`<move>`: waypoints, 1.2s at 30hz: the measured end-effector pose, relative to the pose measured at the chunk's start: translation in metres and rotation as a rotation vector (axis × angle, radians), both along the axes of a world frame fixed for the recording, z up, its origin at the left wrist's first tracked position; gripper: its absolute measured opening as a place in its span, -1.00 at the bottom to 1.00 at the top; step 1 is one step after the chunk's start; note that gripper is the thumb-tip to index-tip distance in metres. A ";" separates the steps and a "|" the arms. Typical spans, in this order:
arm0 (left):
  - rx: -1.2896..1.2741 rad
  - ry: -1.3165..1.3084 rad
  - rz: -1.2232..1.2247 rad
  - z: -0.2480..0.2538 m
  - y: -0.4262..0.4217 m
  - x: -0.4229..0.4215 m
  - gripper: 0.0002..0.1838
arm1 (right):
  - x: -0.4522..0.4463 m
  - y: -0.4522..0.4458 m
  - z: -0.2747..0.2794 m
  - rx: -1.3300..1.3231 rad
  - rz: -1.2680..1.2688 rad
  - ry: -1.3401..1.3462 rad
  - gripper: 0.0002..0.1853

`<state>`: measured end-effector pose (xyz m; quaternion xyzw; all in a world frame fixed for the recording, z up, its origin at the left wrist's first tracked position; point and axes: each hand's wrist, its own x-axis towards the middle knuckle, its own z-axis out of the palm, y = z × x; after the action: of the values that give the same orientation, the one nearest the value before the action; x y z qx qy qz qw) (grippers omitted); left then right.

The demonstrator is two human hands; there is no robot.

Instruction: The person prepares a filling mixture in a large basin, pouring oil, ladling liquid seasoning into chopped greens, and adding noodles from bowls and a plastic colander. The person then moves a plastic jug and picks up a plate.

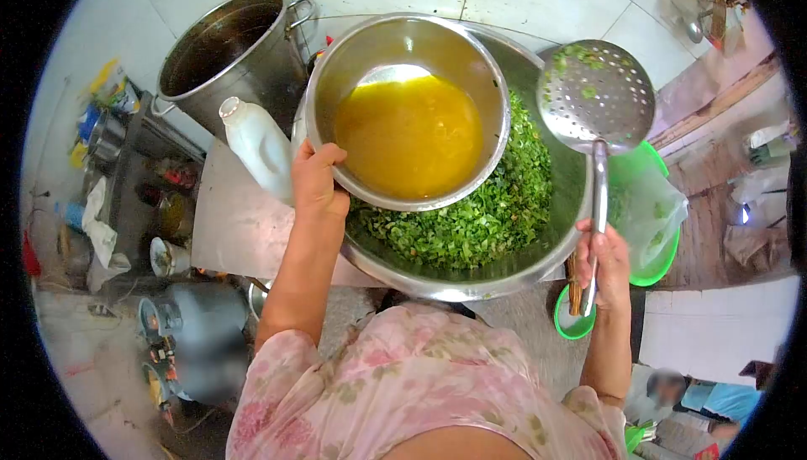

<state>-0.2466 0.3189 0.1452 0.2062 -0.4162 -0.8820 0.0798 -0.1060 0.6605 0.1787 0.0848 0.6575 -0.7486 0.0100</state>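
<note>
My left hand grips the near-left rim of a steel bowl with yellow-gold liquid in it. This bowl is held over the left part of a wide steel basin, which is filled with chopped green vegetables. In my right hand is the handle of a perforated skimmer. Its round head is up beyond the basin's right rim, with green bits stuck to it. The bowl hides the far-left part of the greens.
A white plastic jug stands left of the bowl, before a tall steel pot. Green tubs and a clear plastic bag are to the right. A gas cylinder is at lower left. Another person is at lower right.
</note>
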 end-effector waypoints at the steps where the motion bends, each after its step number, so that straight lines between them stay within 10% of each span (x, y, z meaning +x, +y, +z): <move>1: 0.006 0.008 -0.012 -0.002 0.000 0.000 -0.72 | 0.000 -0.005 0.001 0.034 0.002 -0.026 -0.70; 36: -0.045 0.035 -0.127 -0.039 0.029 -0.036 -0.80 | -0.022 -0.024 -0.008 0.810 0.496 -0.089 -0.75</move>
<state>-0.2828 0.3479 0.1066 0.1623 -0.4468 -0.8791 0.0357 -0.1279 0.6370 0.1711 -0.0454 0.8958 -0.4028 0.1826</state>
